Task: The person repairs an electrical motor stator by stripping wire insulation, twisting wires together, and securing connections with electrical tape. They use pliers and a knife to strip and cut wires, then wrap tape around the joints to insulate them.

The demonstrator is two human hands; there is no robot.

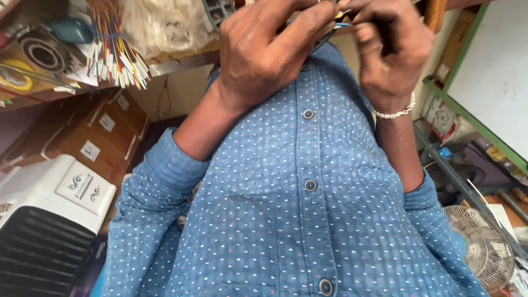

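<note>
Both hands are raised up close to the chest, right at the top edge of the view. The left hand has its fingers curled in tight, pinching a few thin coloured wires between the fingertips. The right hand is bent at the wrist, fingers folded in on the same little bunch of wires from the other side. So the wires sit right between the two hands, mostly hidden by the fingers, only a bit of blue and yellow poking out. A beaded white bracelet hangs on the right wrist.

The person wears a blue cotton shirt with tiny white dots and round grey buttons, sleeves rolled to the elbows.

On the shelf to the side hangs a bundle of multi-coloured wires with white ends, next to a round metal bearing-like part. Below are brown cardboard boxes, closed, so can't tell what's inside. A white plastic air cooler with a dark slatted grille sits lower down, and a small wire-caged fan on the other side.
</note>
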